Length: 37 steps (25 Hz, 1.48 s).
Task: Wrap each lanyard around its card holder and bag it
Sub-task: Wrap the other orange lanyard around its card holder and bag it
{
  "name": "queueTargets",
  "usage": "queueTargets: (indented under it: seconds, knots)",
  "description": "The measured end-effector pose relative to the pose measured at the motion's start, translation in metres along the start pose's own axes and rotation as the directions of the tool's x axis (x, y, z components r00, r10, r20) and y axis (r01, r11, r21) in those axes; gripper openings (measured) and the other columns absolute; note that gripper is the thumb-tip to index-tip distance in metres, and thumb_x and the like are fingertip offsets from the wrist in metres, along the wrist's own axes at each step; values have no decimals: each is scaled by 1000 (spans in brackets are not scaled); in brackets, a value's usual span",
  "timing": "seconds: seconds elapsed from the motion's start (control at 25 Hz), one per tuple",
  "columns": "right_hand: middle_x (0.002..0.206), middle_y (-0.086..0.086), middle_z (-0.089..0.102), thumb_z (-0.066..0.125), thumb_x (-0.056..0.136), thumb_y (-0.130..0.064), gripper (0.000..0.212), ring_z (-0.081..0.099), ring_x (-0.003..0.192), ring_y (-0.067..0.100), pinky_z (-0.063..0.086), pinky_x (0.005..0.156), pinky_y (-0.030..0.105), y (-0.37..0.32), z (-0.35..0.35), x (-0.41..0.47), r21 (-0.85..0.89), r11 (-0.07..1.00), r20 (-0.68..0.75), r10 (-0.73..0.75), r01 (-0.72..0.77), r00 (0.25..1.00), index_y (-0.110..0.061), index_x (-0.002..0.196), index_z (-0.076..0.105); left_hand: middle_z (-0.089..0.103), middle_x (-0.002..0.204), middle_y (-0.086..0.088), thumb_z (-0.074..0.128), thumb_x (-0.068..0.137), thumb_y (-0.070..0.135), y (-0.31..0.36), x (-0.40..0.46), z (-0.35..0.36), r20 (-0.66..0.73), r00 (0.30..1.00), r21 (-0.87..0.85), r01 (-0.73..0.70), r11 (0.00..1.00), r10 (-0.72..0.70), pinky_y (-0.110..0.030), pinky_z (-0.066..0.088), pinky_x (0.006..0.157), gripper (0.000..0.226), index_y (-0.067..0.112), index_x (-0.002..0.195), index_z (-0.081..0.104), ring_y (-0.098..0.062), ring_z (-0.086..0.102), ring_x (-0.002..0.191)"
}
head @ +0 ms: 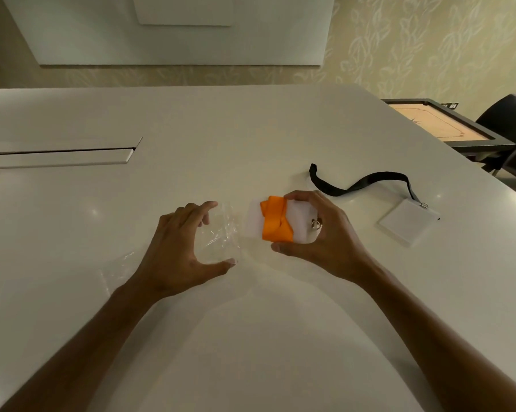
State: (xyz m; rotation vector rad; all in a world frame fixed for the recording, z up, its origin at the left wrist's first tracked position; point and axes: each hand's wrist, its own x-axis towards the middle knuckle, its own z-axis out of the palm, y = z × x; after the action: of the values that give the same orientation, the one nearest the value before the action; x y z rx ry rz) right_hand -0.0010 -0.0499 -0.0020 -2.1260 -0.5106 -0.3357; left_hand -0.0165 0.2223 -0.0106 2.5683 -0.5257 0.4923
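White table (pixel 250 129), leaf-patterned wallpaper (pixel 429 40), left fingers (pixel 203 208) pinching clear bag (pixel 218 233), right fingers (pixel 298 196) gripping card holder (pixel 302 226)

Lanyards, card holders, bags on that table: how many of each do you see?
Lanyards: 2, an orange lanyard wrapped round its holder and a black lanyard lying loose.
Card holders: 2, the wrapped holder in the right hand and a second holder.
Bags: 1 clear bag at the left hand; more plastic nearby is unclear.
Total: 5
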Motion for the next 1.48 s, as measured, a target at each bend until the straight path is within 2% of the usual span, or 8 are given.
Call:
queueTargets:
  seconds: [0.24, 0.56, 0.72, 0.84, 1.08, 1.28, 1.4, 1.48]
  knots:
    - [123, -16, 52, 91, 60, -42, 81, 53, 109, 3, 46, 79, 14, -4, 6, -2, 33, 999, 138, 12, -17, 990, -47, 128, 47, 50, 106, 8, 61, 61, 73, 8, -1, 8, 25, 1000, -59, 13, 998, -12, -30, 38, 87, 93, 20, 135, 42, -11, 47, 95]
    - [124, -10, 59, 87, 67, -21, 76, 58, 112, 12, 56, 88, 35, -9, 15, -6, 196, 976, 327, 30, -99, 944, -30, 132, 49, 52, 133, 5, 62, 59, 76, 22, -6, 21, 127, 992, -152, -8, 988, 27, -20, 27, 96, 99, 22, 139, 40, -3, 41, 114]
    - [118, -18, 59, 77, 74, -36, 59, 60, 104, 5, 57, 76, 24, -14, 20, -8, 313, 929, 319, 91, -195, 943, -35, 127, 52, 53, 132, 4, 66, 58, 74, 28, -6, 22, 109, 994, -172, 22, 985, -3, -11, 23, 94, 98, 21, 137, 42, -2, 40, 112]
    - [109, -23, 59, 74, 85, -27, 40, 61, 99, 1, 53, 67, 17, -17, 28, -11, 415, 877, 269, 134, -240, 954, -37, 119, 56, 54, 125, 6, 68, 57, 71, 32, -7, 22, 79, 997, -177, 24, 984, -10, -15, 29, 95, 98, 16, 134, 45, -4, 44, 109]
    - [103, 2, 68, 85, 73, -28, 63, 70, 88, 18, 57, 64, 22, -20, 48, -18, 489, 821, 145, 258, -296, 955, -39, 120, 45, 63, 120, -17, 73, 52, 61, 37, -8, 22, 28, 1000, -55, -5, 998, 6, -40, 42, 91, 98, 1, 127, 53, -33, 61, 104]
    - [92, -3, 75, 77, 77, -44, 46, 73, 86, 15, 60, 70, 30, -23, 43, -13, 513, 818, 96, 247, -260, 964, -30, 114, 54, 58, 122, -3, 70, 53, 70, 37, -6, 19, 36, 994, -185, 106, 977, -101, -36, 47, 91, 98, 16, 131, 48, -18, 53, 106]
    - [97, -10, 74, 69, 86, -35, 14, 69, 93, 7, 53, 76, 30, -20, 30, -7, 415, 877, 36, 251, -243, 967, -23, 93, 72, 53, 121, 9, 67, 52, 75, 34, -5, 17, 3, 991, -220, 134, 966, -137, -36, 51, 88, 97, 23, 131, 46, -16, 53, 106]
    - [103, -14, 72, 69, 83, -31, 15, 66, 100, 5, 52, 77, 31, -18, 26, -6, 387, 889, 73, 235, -245, 969, -19, 80, 77, 47, 120, 18, 65, 51, 78, 35, -7, 17, -2, 990, -217, 139, 966, -142, -33, 50, 86, 97, 30, 132, 42, -15, 51, 106]
